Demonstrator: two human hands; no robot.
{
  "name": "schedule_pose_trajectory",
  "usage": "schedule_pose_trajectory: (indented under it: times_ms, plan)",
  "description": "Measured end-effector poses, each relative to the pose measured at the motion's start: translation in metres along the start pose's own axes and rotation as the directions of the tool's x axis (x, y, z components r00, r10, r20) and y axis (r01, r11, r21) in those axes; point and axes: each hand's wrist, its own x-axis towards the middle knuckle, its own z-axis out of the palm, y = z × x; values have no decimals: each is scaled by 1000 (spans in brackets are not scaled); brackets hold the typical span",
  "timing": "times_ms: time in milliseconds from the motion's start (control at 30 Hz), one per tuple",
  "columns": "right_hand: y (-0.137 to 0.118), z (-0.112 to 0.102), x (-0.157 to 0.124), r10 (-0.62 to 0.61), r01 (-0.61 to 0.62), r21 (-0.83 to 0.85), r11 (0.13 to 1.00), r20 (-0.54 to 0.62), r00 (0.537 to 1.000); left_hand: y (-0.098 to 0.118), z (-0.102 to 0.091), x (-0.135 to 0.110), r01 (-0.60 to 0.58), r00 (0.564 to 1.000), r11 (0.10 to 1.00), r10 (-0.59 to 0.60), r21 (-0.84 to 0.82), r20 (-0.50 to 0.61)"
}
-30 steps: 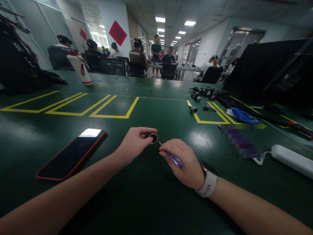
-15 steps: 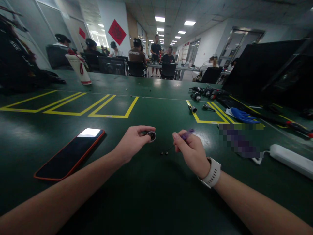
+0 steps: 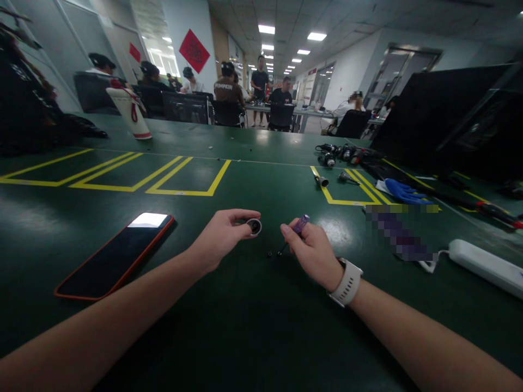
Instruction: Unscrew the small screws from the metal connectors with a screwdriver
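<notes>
Between its thumb and fingers, my left hand (image 3: 218, 238) grips a round metal part (image 3: 255, 226), its open end and dark inside facing me. My right hand (image 3: 312, 250), with a pale watch (image 3: 346, 282) on its wrist, is closed around a screwdriver with a translucent purple handle (image 3: 301, 224). The thin shaft slants down and left, and its tip reaches one of two tiny dark pieces on the green table. The other tiny dark piece (image 3: 269, 255) lies just left of it. Whether the tip has caught its piece I cannot tell.
A phone in an orange case (image 3: 118, 256) lies left of my left arm. Two metal parts, including a hollow one (image 3: 322, 181), lie beyond my right hand. Blue gloves (image 3: 404, 191) and a white power strip (image 3: 484, 267) are on the right. People sit farther back.
My right hand has shifted a little left, tilting the screwdriver more upright and bringing its tip to the right-hand tiny piece. My left hand stays almost still with the metal part.
</notes>
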Motion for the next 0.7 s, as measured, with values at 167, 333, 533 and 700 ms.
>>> schedule_pose_trajectory:
  times_ms: [167,333,533,700]
  plan:
    - [9,3,5,156,-153,152,976,-11,988,-2,-1,2,51,998,991,-48,-126,29]
    - [14,7,9,415,-371,631,681,85,906,-4,-2,6,95,995,971,-84,-218,59]
    - [4,5,5,253,-174,831,529,41,967,0,2,2,98,995,969,-92,-228,35]
    - [-2,6,-4,-73,99,557,824,-69,995,0,3,0,88,995,970,-76,-227,62]
